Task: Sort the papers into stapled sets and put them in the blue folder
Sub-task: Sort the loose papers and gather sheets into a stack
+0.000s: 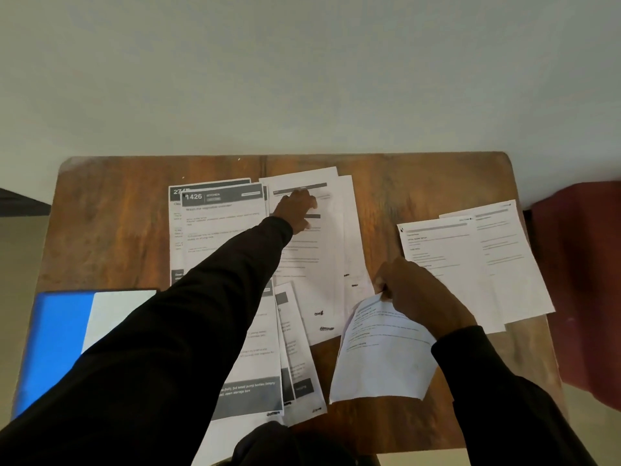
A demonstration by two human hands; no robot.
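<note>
Printed papers are spread over a wooden table (117, 213). My left hand (297, 210) reaches far across and rests on the top of a white sheet (312, 257) at the back middle, fingers spread. My right hand (416, 294) pinches the upper corner of a curled loose sheet (379, 358) at the front right. A pile headed "1426" (221, 216) lies at the back left. Two overlapping sheets (470, 264) sit at the right. The blue folder (53, 344) lies at the front left with a white page on it, partly hidden by my sleeve.
More dark-banded sheets (268, 391) fan out near the front edge under my left arm. A dark red object (584, 280) stands beside the table's right edge. A pale wall rises behind the table. No stapler is in view.
</note>
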